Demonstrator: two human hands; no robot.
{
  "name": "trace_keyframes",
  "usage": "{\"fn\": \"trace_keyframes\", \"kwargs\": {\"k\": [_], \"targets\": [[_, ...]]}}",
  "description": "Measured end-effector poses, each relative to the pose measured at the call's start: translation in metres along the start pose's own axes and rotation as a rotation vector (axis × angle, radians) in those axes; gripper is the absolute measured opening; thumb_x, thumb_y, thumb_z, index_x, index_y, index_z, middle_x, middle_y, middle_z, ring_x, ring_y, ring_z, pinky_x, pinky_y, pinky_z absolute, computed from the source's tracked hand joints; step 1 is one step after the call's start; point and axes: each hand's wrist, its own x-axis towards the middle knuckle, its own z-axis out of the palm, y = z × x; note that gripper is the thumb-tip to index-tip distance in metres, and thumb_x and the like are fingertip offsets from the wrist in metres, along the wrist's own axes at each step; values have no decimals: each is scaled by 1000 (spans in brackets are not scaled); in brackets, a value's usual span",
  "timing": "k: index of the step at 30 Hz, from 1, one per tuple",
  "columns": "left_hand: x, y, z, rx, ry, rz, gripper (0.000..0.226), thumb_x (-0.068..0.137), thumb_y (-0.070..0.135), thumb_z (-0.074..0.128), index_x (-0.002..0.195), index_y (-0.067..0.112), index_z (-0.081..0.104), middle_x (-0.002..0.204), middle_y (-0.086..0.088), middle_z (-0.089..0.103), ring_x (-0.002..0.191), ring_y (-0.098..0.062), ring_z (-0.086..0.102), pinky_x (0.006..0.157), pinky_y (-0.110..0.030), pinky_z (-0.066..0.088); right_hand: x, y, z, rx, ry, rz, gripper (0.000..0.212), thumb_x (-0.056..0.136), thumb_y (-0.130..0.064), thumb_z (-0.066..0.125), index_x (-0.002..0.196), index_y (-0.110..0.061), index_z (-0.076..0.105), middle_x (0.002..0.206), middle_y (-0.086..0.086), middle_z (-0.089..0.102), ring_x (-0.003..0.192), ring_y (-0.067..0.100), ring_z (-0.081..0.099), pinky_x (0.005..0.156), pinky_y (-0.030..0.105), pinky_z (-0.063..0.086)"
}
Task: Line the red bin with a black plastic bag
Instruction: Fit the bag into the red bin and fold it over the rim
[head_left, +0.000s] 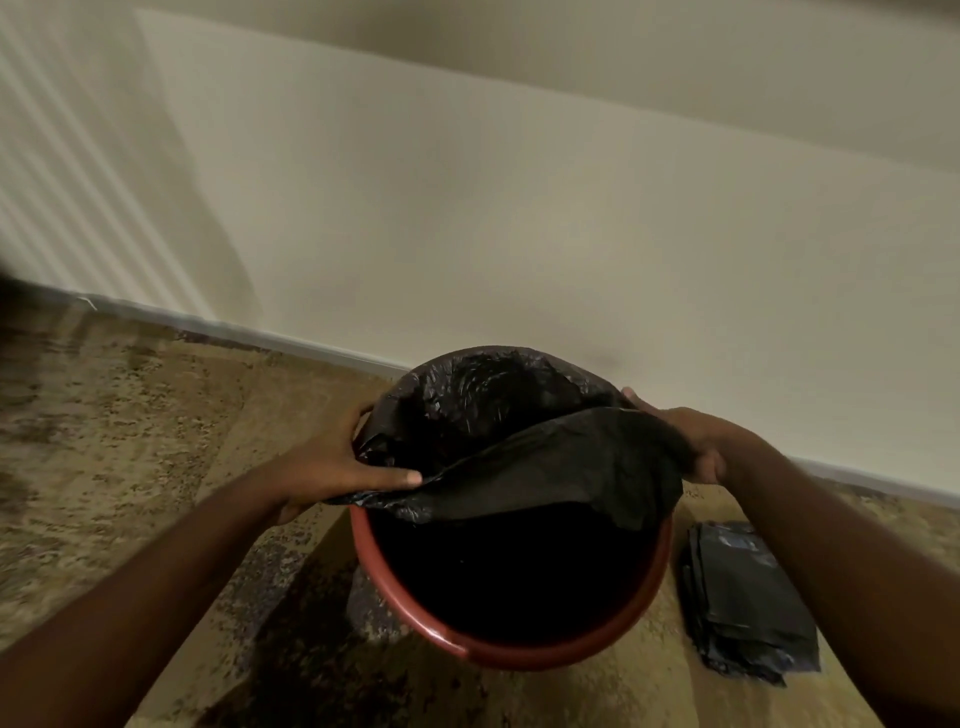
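Note:
A round red bin (519, 656) stands on the carpet near the wall, its near rim bare. A black plastic bag (545, 467) is spread over the bin's far half, draped over the far rim, with a loose flap stretched across the opening. My left hand (343, 462) grips the bag's edge at the bin's left side, thumb on top of the plastic. At the right side, my right hand (691, 436) holds the bag's edge, fingers partly hidden behind the plastic.
A stack of folded black bags (748, 603) lies on the carpet just right of the bin. A pale wall with a baseboard (291, 340) runs close behind the bin. Patterned brown carpet (130, 441) spreads out to the left.

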Motion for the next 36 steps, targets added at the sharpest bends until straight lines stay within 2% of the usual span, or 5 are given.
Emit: {"fn": "trace_keyframes", "kwargs": {"k": [7,11,18,29,36], "targets": [[-28,0,18,-237,85,-97,124,45,-12,84,145,22,21,130,-14,53,114,-31,56,85,-38,53,-11,42,-14,357,-255,18,40,85,-41,58,106,-8,65,100,10,70,87,19,65,65,31,56],[-46,0,30,-238,97,-255,71,55,-16,79,115,6,48,105,-14,63,95,-31,61,70,-33,52,-20,54,-17,460,-332,45,13,86,-22,57,94,-12,57,88,12,51,66,16,54,56,23,49],[-73,-13,49,-372,86,-438,9,78,-11,65,73,-5,62,48,-8,60,55,-16,55,48,-25,54,-58,70,-31,360,-406,122,46,71,-2,67,114,-9,49,68,15,64,49,19,62,44,25,53],[-86,-29,55,-780,193,-420,26,81,-22,41,91,-3,56,94,-21,63,80,-27,63,46,-29,58,-93,95,-34,352,-314,180,41,81,23,49,101,-12,44,72,21,54,53,22,57,39,25,51],[-95,-24,62,-1150,263,-447,30,64,-15,32,82,5,47,82,-12,50,71,-19,52,66,-39,48,-100,102,-16,744,-333,101,47,76,31,22,71,-11,44,95,22,54,62,26,58,48,26,55]]}}
